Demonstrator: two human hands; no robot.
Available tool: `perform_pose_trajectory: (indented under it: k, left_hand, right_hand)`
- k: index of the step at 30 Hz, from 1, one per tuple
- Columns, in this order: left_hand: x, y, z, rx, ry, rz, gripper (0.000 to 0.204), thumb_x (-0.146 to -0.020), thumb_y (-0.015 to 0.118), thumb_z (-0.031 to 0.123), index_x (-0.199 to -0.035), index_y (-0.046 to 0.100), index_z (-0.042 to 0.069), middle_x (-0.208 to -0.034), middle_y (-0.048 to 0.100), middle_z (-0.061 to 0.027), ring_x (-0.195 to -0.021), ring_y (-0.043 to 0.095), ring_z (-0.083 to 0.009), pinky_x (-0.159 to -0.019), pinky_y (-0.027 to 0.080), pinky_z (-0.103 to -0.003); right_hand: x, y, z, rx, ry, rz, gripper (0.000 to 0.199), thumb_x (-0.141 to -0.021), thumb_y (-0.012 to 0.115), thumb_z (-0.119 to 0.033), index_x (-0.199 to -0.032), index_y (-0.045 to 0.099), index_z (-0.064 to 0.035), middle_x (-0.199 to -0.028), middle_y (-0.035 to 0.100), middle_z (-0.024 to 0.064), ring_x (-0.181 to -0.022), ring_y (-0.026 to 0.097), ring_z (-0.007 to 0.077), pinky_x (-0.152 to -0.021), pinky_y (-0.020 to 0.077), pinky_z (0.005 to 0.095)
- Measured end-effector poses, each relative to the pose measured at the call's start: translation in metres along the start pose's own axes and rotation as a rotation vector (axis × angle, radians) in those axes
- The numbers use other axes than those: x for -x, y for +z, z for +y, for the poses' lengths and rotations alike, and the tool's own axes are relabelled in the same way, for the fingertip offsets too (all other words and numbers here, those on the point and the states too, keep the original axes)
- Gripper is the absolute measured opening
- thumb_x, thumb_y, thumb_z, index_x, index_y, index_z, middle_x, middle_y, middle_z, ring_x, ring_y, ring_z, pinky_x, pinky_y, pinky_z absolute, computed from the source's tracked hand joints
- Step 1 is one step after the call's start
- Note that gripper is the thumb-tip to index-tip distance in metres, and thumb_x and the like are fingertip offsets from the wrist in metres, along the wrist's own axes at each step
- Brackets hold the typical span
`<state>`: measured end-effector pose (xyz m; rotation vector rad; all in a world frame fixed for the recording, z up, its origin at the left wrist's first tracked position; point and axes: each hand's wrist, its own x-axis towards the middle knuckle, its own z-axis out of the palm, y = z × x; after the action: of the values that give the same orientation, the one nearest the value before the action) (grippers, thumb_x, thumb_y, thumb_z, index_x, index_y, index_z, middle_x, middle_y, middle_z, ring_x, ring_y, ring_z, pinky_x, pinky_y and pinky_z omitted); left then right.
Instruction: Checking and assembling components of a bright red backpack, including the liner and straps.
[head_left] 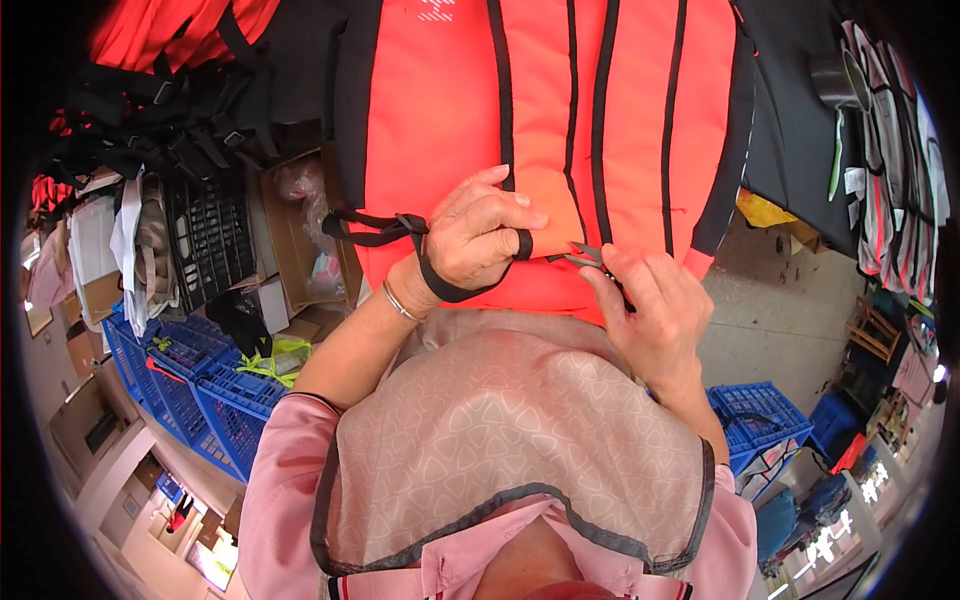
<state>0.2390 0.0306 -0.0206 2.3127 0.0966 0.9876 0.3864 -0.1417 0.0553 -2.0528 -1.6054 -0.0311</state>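
Observation:
A bright coral-red backpack point(430, 110) with black-edged shoulder straps point(540, 90) lies in front of me. My left hand point(478, 228) pinches the lower end of one padded strap, where an orange patch of fabric point(557, 222) shows. A black webbing strap point(372, 222) with a buckle passes by that wrist and loops under the hand. My right hand point(655, 310) is closed around small thread snips point(590, 253). Their blades point left and lie at the edge of the orange patch, close to my left fingertips. Most of the snips' handle is hidden in my palm.
Black straps and buckles point(200, 140) hang at the far left, with a cardboard box point(283, 235) below them. Blue plastic crates point(215, 385) stand at the left, another blue crate point(765, 415) at the right. Striped grey fabric pieces point(895, 170) are stacked on the dark table point(795, 130).

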Motion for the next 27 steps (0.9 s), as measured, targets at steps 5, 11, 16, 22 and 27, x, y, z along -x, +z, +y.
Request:
perform_pose_trajectory:
  k: [5,11,16,22,27]
  left_hand:
    - [0.0,0.004,0.001,0.075,-0.081,0.05,0.015,-0.065,0.075,-0.003,-0.068,0.063,0.007,-0.091,0.071,-0.0031,-0.082,0.067,-0.0225,-0.094,0.052,-0.047]
    - [0.003,0.004,-0.003,0.13,-0.197,0.04,0.025,-0.063,0.086,0.002,-0.085,0.076,0.01,-0.096,0.071,-0.0028,-0.087,0.067,-0.0198,-0.094,0.051,-0.045]
    - [0.006,0.004,-0.006,0.133,-0.177,0.04,0.024,-0.063,0.086,0.002,-0.083,0.076,0.01,-0.096,0.072,-0.0029,-0.086,0.068,-0.0198,-0.094,0.051,-0.044]
    - [-0.001,0.005,-0.001,0.14,-0.185,0.066,0.018,-0.062,0.074,-0.009,-0.071,0.066,0.004,-0.092,0.07,-0.0031,-0.081,0.066,-0.0226,-0.091,0.053,-0.047]
    - [0.002,0.006,0.001,0.146,-0.183,0.062,0.018,-0.062,0.073,-0.009,-0.073,0.067,0.004,-0.092,0.07,-0.0028,-0.081,0.066,-0.0224,-0.092,0.053,-0.047]
  right_hand:
    - [0.003,0.014,0.005,-0.856,0.679,-0.12,0.021,-0.081,0.078,-0.007,-0.097,0.065,-0.0022,-0.083,0.067,0.0045,-0.066,0.059,0.008,-0.056,0.0448,0.0216]
    - [-0.005,0.014,0.01,-1.161,0.863,-0.206,0.021,-0.086,0.074,-0.004,-0.101,0.061,0.0014,-0.086,0.068,0.0048,-0.076,0.062,0.0073,-0.066,0.05,0.021]
    - [-0.009,-0.002,0.003,-0.837,0.755,-0.139,0.02,-0.086,0.075,-0.007,-0.099,0.064,0.0027,-0.085,0.068,0.0039,-0.075,0.061,0.0073,-0.068,0.0503,0.0211]
    - [-0.009,-0.002,0.0,-0.601,0.647,-0.178,0.021,-0.08,0.08,-0.006,-0.095,0.068,0.0024,-0.079,0.068,0.0058,-0.07,0.059,0.007,-0.06,0.0486,0.0231]
    - [-0.006,0.0,0.0,-0.6,0.598,-0.16,0.022,-0.079,0.081,-0.006,-0.095,0.068,0.0024,-0.079,0.069,0.0078,-0.068,0.06,0.0089,-0.06,0.0491,0.024]
